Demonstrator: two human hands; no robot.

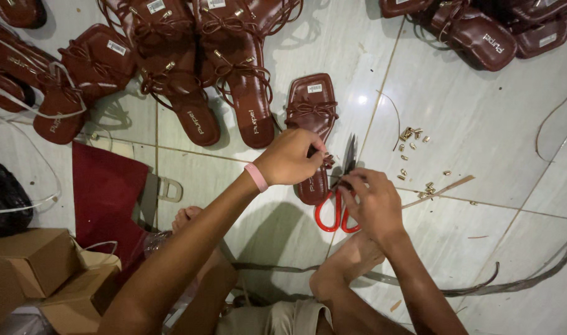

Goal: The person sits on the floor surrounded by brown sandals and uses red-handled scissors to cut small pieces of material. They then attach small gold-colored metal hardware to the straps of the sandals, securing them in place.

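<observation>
Sandal [312, 118] directly beneath left hand [290, 158], long axis running away from person; left grip pinching its lace. Right hand [371, 205] closed round red-handled scissors [337, 208], just beside.

1. I sit on a tiled floor [469, 118]: a small home shoe workshop.
2. Dark red sandals [172, 56] lie in heaps around me.
3. Loose brass beads [412, 139], red-handled scissors [336, 208] and cardboard boxes [35, 260] lie close by.
</observation>
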